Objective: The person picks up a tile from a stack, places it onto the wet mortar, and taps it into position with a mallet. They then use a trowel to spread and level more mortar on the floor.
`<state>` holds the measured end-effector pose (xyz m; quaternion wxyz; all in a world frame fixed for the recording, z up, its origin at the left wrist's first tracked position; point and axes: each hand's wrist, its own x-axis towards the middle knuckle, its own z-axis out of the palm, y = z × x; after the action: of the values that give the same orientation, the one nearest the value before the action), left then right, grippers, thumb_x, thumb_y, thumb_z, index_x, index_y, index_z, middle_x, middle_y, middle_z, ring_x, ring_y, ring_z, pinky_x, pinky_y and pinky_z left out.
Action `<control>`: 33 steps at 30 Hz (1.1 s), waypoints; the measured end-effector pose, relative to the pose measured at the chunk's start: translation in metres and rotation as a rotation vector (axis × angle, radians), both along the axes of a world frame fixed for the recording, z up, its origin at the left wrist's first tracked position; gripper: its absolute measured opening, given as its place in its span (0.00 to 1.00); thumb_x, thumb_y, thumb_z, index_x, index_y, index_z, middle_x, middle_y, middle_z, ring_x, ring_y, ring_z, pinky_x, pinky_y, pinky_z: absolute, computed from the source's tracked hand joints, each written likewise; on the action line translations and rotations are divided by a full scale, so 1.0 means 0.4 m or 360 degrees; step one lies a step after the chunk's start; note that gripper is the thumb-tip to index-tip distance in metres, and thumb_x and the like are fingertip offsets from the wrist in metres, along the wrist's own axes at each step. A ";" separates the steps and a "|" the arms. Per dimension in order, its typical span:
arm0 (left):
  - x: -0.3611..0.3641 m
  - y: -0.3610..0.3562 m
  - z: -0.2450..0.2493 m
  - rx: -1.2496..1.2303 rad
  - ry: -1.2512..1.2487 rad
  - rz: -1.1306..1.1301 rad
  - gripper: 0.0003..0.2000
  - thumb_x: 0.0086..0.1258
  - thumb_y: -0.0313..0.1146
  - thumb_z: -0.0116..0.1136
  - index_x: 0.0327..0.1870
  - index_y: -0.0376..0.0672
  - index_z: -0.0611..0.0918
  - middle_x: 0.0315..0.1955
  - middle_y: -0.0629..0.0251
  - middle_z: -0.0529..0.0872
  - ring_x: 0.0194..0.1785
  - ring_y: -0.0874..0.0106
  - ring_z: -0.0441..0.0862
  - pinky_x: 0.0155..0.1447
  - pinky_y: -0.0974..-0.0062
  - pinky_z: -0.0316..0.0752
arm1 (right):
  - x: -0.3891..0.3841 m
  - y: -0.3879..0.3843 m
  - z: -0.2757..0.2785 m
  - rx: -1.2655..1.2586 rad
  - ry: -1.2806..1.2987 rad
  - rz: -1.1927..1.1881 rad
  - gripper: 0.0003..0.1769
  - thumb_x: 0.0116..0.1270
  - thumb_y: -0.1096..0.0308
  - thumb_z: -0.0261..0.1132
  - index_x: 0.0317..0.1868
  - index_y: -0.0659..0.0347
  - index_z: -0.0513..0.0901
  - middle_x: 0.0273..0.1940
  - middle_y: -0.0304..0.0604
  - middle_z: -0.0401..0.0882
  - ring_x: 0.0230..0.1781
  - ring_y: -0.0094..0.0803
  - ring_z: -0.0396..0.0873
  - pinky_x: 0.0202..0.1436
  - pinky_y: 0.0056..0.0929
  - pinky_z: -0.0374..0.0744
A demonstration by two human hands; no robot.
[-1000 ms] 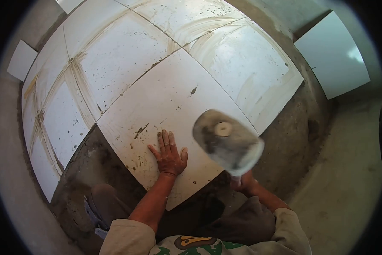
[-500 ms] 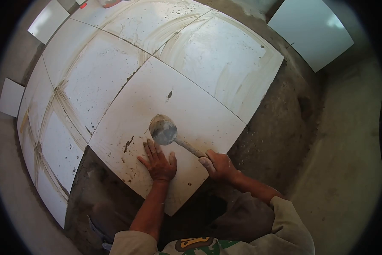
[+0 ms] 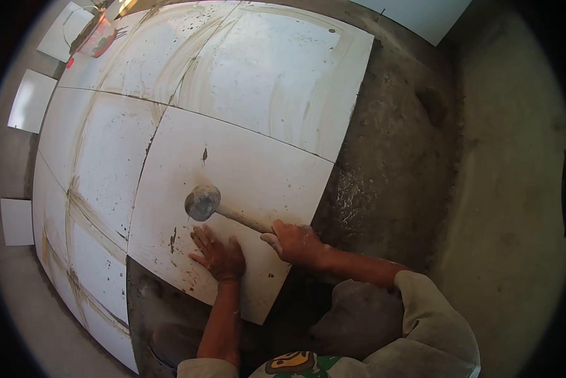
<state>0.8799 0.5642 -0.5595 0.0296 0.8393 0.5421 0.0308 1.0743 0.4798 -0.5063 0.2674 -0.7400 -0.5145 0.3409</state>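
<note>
My right hand [image 3: 295, 243] is wrapped round the handle of a rubber mallet [image 3: 202, 202], near the handle's lower end. The mallet's round, smeared head is over the middle of a large white floor tile [image 3: 251, 170]. My left hand [image 3: 219, 253] lies flat on the same tile with fingers spread, just below the mallet head. Dark crumbs and brown smudges dot the tile around both hands. Its upper and left edges meet neighbouring tiles along thin dark joints.
Laid white tiles [image 3: 283, 69] with dried mortar smears spread above and left. Bare dark ground [image 3: 384, 170] lies to the right, beside a wall [image 3: 510, 189]. A bucket [image 3: 97, 38] stands at the upper left. Loose tiles [image 3: 31, 101] line the left side.
My view has turned, so the tiles appear rotated and shifted left, and the bucket shows more fully. My left hand stays flat on the tile; my right still grips the mallet.
</note>
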 end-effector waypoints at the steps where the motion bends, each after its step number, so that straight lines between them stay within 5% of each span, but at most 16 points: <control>1: 0.002 -0.003 0.004 -0.0030 0.0032 0.0031 0.37 0.69 0.46 0.51 0.75 0.40 0.52 0.75 0.49 0.50 0.78 0.48 0.44 0.68 0.27 0.38 | 0.002 -0.003 -0.002 0.0000 0.0001 -0.0021 0.22 0.73 0.49 0.55 0.36 0.63 0.71 0.26 0.56 0.78 0.27 0.57 0.79 0.32 0.50 0.76; 13: 0.007 0.001 0.004 -0.0113 0.0171 0.0095 0.37 0.71 0.49 0.47 0.76 0.39 0.50 0.76 0.49 0.47 0.79 0.51 0.42 0.69 0.28 0.37 | -0.014 0.143 -0.052 0.0249 -0.0013 0.0038 0.14 0.70 0.59 0.59 0.37 0.63 0.72 0.31 0.52 0.78 0.31 0.50 0.81 0.34 0.44 0.80; 15: 0.010 0.002 0.001 -0.0117 0.0179 0.0091 0.37 0.71 0.49 0.46 0.76 0.39 0.50 0.76 0.49 0.47 0.79 0.51 0.42 0.69 0.29 0.37 | -0.011 0.153 -0.062 0.0459 -0.0109 0.0034 0.12 0.67 0.62 0.60 0.39 0.64 0.74 0.36 0.52 0.79 0.42 0.46 0.82 0.38 0.40 0.81; 19: 0.008 0.007 -0.001 -0.0072 0.0209 0.0066 0.38 0.71 0.49 0.47 0.76 0.39 0.51 0.76 0.49 0.48 0.79 0.50 0.43 0.69 0.29 0.39 | 0.029 0.123 -0.042 0.0258 -0.0048 0.0216 0.15 0.66 0.63 0.62 0.44 0.67 0.76 0.44 0.55 0.78 0.53 0.48 0.77 0.50 0.41 0.80; 21: 0.006 0.003 0.000 -0.0072 0.0207 0.0067 0.38 0.70 0.49 0.48 0.76 0.38 0.51 0.76 0.49 0.48 0.78 0.49 0.44 0.68 0.28 0.40 | 0.073 0.096 -0.051 0.0552 -0.0312 -0.0160 0.22 0.66 0.62 0.62 0.54 0.68 0.76 0.57 0.60 0.73 0.63 0.52 0.70 0.64 0.44 0.71; 24: 0.007 -0.002 -0.002 -0.0058 0.0213 0.0047 0.38 0.70 0.49 0.48 0.76 0.38 0.51 0.76 0.49 0.48 0.79 0.49 0.43 0.69 0.28 0.40 | 0.140 0.074 -0.069 0.0444 -0.0634 -0.0224 0.30 0.68 0.58 0.60 0.66 0.67 0.69 0.69 0.59 0.62 0.73 0.50 0.58 0.75 0.46 0.57; 27: 0.007 0.005 0.000 -0.0071 0.0189 0.0067 0.38 0.70 0.48 0.47 0.76 0.38 0.51 0.76 0.49 0.48 0.79 0.49 0.43 0.69 0.29 0.39 | 0.148 0.046 -0.128 0.0393 -0.0723 -0.0066 0.35 0.70 0.54 0.57 0.71 0.63 0.63 0.75 0.54 0.53 0.77 0.45 0.49 0.78 0.45 0.50; 33: 0.008 0.002 0.010 -0.0084 0.0158 0.0064 0.36 0.72 0.48 0.44 0.76 0.38 0.51 0.76 0.47 0.48 0.78 0.49 0.42 0.69 0.30 0.37 | 0.143 0.044 -0.133 0.0324 -0.0786 -0.0060 0.36 0.70 0.52 0.56 0.73 0.61 0.60 0.76 0.51 0.51 0.78 0.42 0.48 0.79 0.44 0.48</control>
<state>0.8833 0.5651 -0.5555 0.0242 0.8276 0.5602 -0.0246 1.1315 0.4975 -0.5596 0.2133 -0.7795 -0.5818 0.0914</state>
